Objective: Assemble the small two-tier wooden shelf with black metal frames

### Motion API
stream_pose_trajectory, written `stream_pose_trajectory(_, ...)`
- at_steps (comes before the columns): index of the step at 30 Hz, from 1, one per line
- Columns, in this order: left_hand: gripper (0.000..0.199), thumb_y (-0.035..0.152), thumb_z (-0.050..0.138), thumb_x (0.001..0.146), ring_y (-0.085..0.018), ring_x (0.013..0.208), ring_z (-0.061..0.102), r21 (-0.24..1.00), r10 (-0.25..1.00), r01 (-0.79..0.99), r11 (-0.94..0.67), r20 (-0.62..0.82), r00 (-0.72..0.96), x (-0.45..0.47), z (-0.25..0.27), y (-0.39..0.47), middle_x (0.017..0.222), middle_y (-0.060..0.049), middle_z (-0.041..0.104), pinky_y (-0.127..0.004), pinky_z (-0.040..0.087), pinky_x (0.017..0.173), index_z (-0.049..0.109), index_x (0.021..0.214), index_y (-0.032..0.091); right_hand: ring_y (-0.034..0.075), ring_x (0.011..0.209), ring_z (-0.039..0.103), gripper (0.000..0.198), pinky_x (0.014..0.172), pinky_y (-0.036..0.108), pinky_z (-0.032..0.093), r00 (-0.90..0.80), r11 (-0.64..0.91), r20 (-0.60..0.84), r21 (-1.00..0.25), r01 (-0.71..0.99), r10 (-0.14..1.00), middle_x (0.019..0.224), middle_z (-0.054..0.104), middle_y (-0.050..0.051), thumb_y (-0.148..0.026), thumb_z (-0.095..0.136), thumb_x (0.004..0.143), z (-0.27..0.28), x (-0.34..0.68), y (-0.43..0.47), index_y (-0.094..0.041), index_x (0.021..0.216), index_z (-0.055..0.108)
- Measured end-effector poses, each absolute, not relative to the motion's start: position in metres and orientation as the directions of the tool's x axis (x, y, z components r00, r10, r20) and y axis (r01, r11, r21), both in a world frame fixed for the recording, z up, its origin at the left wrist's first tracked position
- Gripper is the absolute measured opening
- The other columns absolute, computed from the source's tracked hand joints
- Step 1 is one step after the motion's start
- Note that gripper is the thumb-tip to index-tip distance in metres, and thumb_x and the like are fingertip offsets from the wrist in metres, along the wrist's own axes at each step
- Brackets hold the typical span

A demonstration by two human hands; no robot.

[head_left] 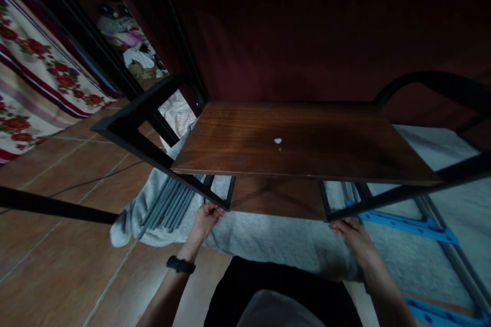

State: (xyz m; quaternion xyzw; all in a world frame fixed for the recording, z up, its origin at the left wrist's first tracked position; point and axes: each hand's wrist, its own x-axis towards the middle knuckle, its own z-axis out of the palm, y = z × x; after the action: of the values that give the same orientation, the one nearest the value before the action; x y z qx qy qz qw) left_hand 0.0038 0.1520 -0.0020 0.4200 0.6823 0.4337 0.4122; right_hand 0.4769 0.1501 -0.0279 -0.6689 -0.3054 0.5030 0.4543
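A small shelf unit has a wood-grain upper board (307, 133) and curved black frame sides. Below it a second wooden board (276, 199) sits between short black legs, over a grey cloth. At the lower left corner, the fingers of my left hand (207, 218) are curled round the frame's black foot; a dark band circles that wrist. My right hand (352, 234) grips the matching foot at the lower right, its fingertips partly hidden under the frame. A small white spot marks the upper board.
Grey tubes (172, 202) lie on the grey cloth (276, 235) at left. Metal rails with blue plastic pieces (406, 222) lie at right. A dark red panel (307, 36) stands behind. A floral curtain (57, 76) hangs at far left above the tiled floor (49, 245).
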Motion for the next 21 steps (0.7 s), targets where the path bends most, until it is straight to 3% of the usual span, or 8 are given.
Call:
stream_pose_trajectory(5, 0.038, 0.054, 0.084, 0.060, -0.016, 0.056, 0.057, 0.943, 0.931, 0.180, 0.279, -0.221, -0.289, 0.005, 0.000, 0.151, 0.058, -0.002, 0.065, -0.029, 0.049, 0.056, 0.065, 0.060, 0.021, 0.020, 0.064, 0.064, 0.021, 0.061, 0.032, 0.058, 0.315, -0.399, -0.398, -0.915, -0.065, 0.862, 0.068, 0.069, 0.000, -0.037, 0.084, 0.055, -0.024, 0.473, 0.159, -0.027, 0.066, 0.069)
stream_pose_trajectory(15, 0.044, 0.060, 0.082, 0.057, -0.015, 0.060, 0.055, 0.947, 0.933, 0.169, 0.274, -0.220, -0.284, 0.008, -0.004, 0.150, 0.060, -0.001, 0.063, -0.029, 0.047, 0.061, 0.064, 0.062, 0.020, 0.020, 0.080, 0.069, 0.029, 0.078, 0.031, 0.060, 0.253, -0.328, -0.366, -0.927, -0.182, 0.895, 0.082, 0.074, 0.002, -0.037, 0.091, 0.055, -0.013, 0.465, 0.148, -0.024, 0.075, 0.075)
stream_pose_trajectory(21, 0.040, 0.055, 0.082, 0.059, -0.014, 0.060, 0.054, 0.960, 0.945, 0.165, 0.226, -0.175, -0.278, 0.011, -0.001, 0.150, 0.059, -0.001, 0.062, -0.027, 0.046, 0.060, 0.062, 0.061, 0.021, 0.018, 0.071, 0.067, 0.029, 0.067, 0.029, 0.059, 0.228, -0.359, -0.395, -0.915, -0.184, 0.890, 0.075, 0.073, 0.001, -0.031, 0.092, 0.051, -0.010, 0.468, 0.156, -0.023, 0.070, 0.072)
